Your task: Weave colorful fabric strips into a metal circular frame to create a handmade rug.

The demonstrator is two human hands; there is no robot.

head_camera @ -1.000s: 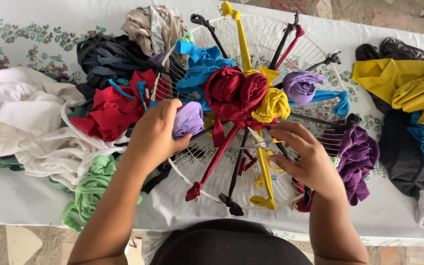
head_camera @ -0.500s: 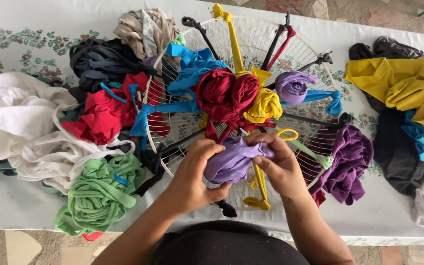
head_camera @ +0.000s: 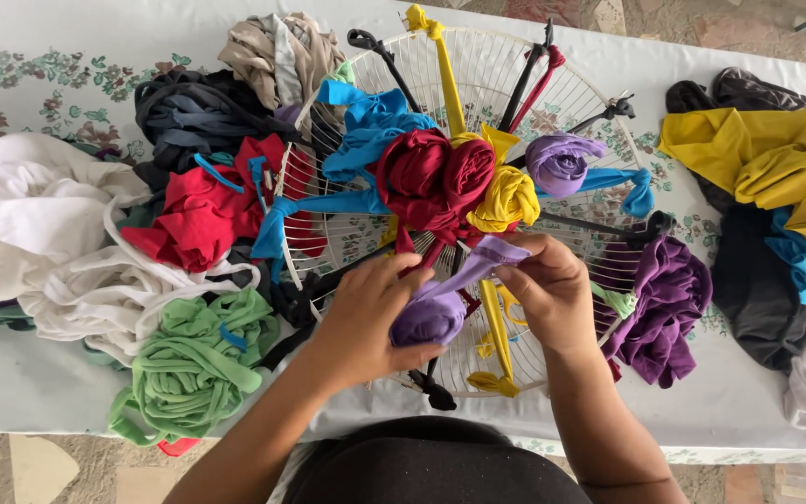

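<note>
While you work over the wire grille:
Left hand: your fingers cup the lilac roll.
Right hand: pinches its loose tail.
Done: 4 rosettes tied.
Left: lilac one unfastened.

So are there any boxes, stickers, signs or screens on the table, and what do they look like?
None in view: only loose cloth pieces, a round white wire grille with fabric strips tied on it, and a flower-patterned tablecloth. Both hands, left hand and right hand, hold a lilac cloth strip.
</note>
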